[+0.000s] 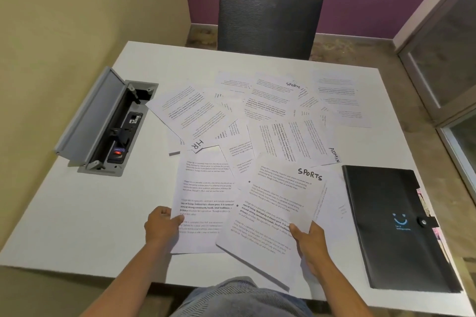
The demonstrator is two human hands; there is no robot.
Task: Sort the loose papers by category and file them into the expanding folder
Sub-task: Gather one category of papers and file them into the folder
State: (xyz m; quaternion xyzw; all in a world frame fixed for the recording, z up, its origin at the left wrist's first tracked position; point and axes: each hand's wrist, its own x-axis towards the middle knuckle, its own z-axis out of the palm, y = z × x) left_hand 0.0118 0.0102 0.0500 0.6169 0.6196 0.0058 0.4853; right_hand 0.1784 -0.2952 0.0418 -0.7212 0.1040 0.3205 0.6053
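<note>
Sockets sit in the open grey metal cable box (103,123) sunk into the white table (64,213), far left of the scattered printed white papers (257,116). Left hand (161,224) pinches a plain typed sheet (203,188) at the papers' near edge; right hand (310,239) pinches the sheet headed SPORTS (273,203) beside it. Right of the papers lies the closed black expanding folder (391,226).

This is an office, most likely a small meeting room. A white bench (144,64) has a flip-up power and data socket box (113,123) set into its top, a dark mesh office chair (269,15) stands at the far side, and printed papers (283,121) lie spread beside a black folder (394,226).
</note>
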